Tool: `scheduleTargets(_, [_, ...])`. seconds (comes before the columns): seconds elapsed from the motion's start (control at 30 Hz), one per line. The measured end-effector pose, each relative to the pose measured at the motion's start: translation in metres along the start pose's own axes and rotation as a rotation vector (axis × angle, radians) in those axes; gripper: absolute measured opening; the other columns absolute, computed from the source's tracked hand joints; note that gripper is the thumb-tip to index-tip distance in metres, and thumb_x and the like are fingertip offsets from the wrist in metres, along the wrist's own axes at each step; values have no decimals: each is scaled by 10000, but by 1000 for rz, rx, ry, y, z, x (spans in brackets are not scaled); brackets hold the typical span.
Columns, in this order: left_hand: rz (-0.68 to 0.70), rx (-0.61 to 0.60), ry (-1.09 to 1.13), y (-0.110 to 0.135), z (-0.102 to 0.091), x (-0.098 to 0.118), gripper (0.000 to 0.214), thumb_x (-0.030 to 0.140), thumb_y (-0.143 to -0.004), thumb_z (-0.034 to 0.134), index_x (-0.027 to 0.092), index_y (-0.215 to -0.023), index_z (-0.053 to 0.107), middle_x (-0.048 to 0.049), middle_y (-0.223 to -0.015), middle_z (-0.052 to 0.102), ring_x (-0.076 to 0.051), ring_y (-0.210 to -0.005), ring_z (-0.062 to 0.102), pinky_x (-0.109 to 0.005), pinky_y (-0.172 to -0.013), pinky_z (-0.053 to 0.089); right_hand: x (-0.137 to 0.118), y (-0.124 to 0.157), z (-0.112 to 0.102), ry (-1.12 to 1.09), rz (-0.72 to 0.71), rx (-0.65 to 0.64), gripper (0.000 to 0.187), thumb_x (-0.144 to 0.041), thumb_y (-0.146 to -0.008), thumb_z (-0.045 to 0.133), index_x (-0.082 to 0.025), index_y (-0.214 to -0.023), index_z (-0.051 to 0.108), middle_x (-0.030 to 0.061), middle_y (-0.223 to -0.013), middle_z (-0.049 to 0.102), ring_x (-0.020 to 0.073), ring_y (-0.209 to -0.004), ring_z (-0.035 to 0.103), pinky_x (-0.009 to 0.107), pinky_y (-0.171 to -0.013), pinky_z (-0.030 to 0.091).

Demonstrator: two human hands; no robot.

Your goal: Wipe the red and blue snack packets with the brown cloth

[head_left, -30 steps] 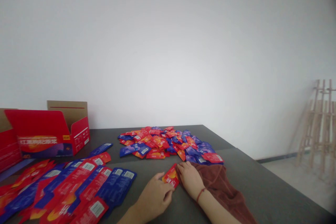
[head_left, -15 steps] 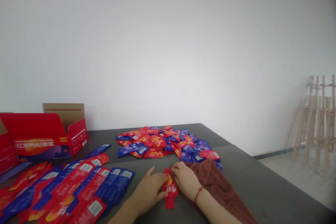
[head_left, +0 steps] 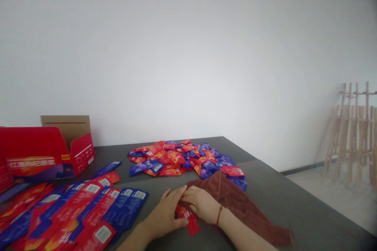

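A red foil sachet strip (head_left: pixel 189 219) lies on the dark grey table top (head_left: pixel 282 200), its upper part covered by both hands and its lower end showing. My left hand (head_left: pixel 166 212) presses in from the left, fingers and thumb around the strip. My right hand (head_left: pixel 202 204) rests on the strip's upper part, against a bunched brown towel (head_left: pixel 232 204). A red thread circles my right wrist. Beyond the hands lies a loose heap of red and blue sachets (head_left: pixel 182 159).
Left of my hands, long red and blue sachet strips (head_left: pixel 79 211) lie in overlapping rows. A red printed carton (head_left: pixel 38 153) with a cardboard flap stands behind them. The table's right edge runs diagonally, with wooden frames (head_left: pixel 350 133) leaning on the wall beyond.
My hands have drawn closer over the strip, covering more of it. The towel has bunched up towards the heap. The whole scene sits slightly further left in view.
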State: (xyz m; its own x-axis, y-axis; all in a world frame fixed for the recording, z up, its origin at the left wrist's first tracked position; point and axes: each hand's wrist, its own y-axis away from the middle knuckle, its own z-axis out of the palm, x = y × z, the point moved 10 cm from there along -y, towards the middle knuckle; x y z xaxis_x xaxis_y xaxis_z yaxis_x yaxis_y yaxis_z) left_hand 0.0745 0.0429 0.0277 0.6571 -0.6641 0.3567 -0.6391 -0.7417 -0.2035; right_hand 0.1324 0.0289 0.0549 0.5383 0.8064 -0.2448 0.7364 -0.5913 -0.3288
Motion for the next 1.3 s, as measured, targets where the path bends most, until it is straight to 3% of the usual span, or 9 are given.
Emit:
scheduleTargets(0.1, [-23, -76, -40, 2, 0, 2, 807, 366, -757, 677, 224, -1450, 287, -98, -1469, 397, -239, -1341, 355, -505, -1131, 139, -6, 17, -4, -21, 2, -13, 408, -92, -876, 404, -226, -1195, 620, 25, -1201, 634, 149, -1096, 508, 263, -974, 348])
scheduleTargets(0.17, [-40, -74, -85, 2, -3, 5, 797, 396, -758, 682, 229, -1443, 311, -101, -1448, 428, -253, -1320, 383, -519, -1120, 142, 3, 29, -5, 9, 94, -6, 427, -79, -865, 392, -229, -1187, 628, 27, -1210, 630, 161, -1070, 520, 279, -958, 359])
scheduleTargets(0.3, [-63, 42, -202, 0, -10, 7, 674, 489, -772, 665, 237, -1361, 457, -105, -1359, 518, -291, -1255, 433, -520, -1093, 177, 28, 42, -6, 86, 314, 48, 430, -63, -845, 397, -214, -1166, 641, 42, -1151, 648, 186, -1049, 525, 293, -934, 376])
scheduleTargets(0.37, [-87, 105, -260, 0, -13, 5, 570, 512, -802, 629, 228, -1288, 537, -104, -1290, 560, -296, -1207, 461, -514, -1077, 196, 28, 37, -3, 95, 340, 64, 397, -73, -849, 417, -211, -1141, 647, 41, -1131, 649, 187, -1037, 524, 287, -924, 383])
scheduleTargets(0.6, [-97, 155, -353, 2, -16, 0, 357, 323, -908, 497, 220, -1245, 557, -70, -1177, 593, -251, -1108, 496, -454, -1026, 265, 2, 20, 6, 60, 209, 86, 258, -166, -883, 490, -213, -1088, 639, 26, -1130, 638, 174, -1006, 519, 270, -907, 391])
scheduleTargets(0.8, [-114, 165, -402, 0, -17, -1, 351, 239, -946, 400, 192, -1259, 551, -87, -1173, 596, -251, -1083, 504, -447, -980, 308, 27, 31, 0, 151, 440, 103, 251, -118, -865, 482, -199, -1012, 669, 49, -1038, 656, 203, -993, 530, 302, -894, 388])
scheduleTargets(0.87, [-130, 170, -430, -2, -15, -3, 358, 200, -939, 393, 184, -1259, 554, -92, -1147, 604, -253, -1061, 513, -431, -938, 340, 24, 26, 2, 144, 423, 115, 256, -104, -876, 463, -193, -1004, 666, 48, -1027, 657, 194, -979, 533, 293, -894, 387])
scheduleTargets(1.07, [-193, 192, -485, -2, -15, -11, 354, 140, -913, 400, 200, -1204, 593, -93, -1086, 622, -251, -1009, 535, -420, -903, 365, -12, 8, 22, 107, 157, 63, 219, -172, -875, 517, -208, -1051, 642, 30, -1077, 645, 198, -1001, 520, 296, -923, 376])
scheduleTargets(1.3, [-178, 170, -433, -3, -10, -20, 415, 130, -885, 397, 213, -1249, 576, -102, -1304, 573, -276, -1233, 474, -505, -1040, 304, 42, 33, 10, 215, 552, 115, 235, -98, -878, 473, -196, -901, 686, 47, -983, 655, 220, -922, 545, 315, -799, 418])
